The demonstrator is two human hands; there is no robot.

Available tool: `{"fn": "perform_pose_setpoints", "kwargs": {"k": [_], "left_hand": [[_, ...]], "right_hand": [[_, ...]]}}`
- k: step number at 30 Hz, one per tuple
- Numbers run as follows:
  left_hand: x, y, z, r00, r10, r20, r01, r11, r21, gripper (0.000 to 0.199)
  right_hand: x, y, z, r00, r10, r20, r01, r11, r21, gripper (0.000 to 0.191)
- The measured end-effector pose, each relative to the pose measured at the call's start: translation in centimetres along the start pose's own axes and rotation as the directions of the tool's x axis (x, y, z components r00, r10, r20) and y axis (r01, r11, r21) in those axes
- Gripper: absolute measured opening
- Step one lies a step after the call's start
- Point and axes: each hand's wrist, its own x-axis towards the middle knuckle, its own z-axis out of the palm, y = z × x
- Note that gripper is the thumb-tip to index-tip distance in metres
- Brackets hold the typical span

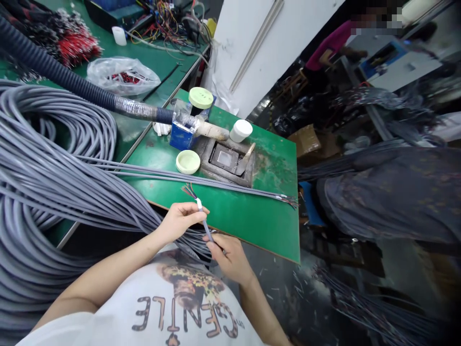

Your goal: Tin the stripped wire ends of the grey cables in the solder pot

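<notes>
A grey multi-core cable (205, 225) is held by both hands just over the table's front edge. My left hand (182, 218) pinches it close to its end, below a white sleeve (199, 203). Thin coloured wires (188, 191) fan out from that end, pointing up and left. Lower down, my right hand (228, 254) closes round the same cable. Several more grey cables (201, 181) lie across the green table (252, 216), their stripped ends near its right edge. A solder pot (225, 157) with a scraper (246, 160) on it stands behind them.
Large coils of grey cable (61, 110) fill the left. A ribbed hose (90, 96) reaches over the pot. Around it are an open round tub (188, 162), a white tub (241, 130) and a blue box (182, 135). A person in a dark patterned garment (396, 192) is at right.
</notes>
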Motion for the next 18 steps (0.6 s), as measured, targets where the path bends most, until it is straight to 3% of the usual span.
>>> {"fn": "perform_pose_setpoints", "kwargs": {"k": [4,9,11,14,16,18], "left_hand": [[0.0,-0.7,-0.5,0.996,-0.012,-0.084,0.007,0.998,-0.068,0.027],[-0.3,-1.5,-0.1,0.995,-0.065,0.072,0.072,0.993,-0.094,0.032],[-0.5,-1.7,0.1,0.982,-0.068,0.175,0.086,0.992,-0.096,0.035],[-0.9,-1.4,0.1,0.946,-0.079,0.314,0.111,0.990,-0.084,0.037],[-1.0,-1.1,-0.1,0.919,-0.096,0.382,0.131,0.989,-0.067,0.037],[-1.0,-0.8,-0.3,0.914,-0.092,0.396,0.125,0.990,-0.059,0.037]], "right_hand": [[0.1,-0.1,-0.5,0.995,0.020,0.093,-0.024,0.999,0.042,0.033],[0.9,-0.2,0.1,0.988,0.073,0.136,-0.115,0.937,0.329,0.041],[1.5,0.0,0.9,0.983,0.138,0.118,-0.179,0.841,0.510,0.049],[2.3,0.4,2.5,0.973,0.137,0.185,-0.230,0.598,0.768,0.062],[2.6,0.5,3.4,0.953,0.076,0.292,-0.295,0.451,0.842,0.066],[2.7,0.4,4.0,0.944,0.047,0.325,-0.317,0.389,0.865,0.063]]}}
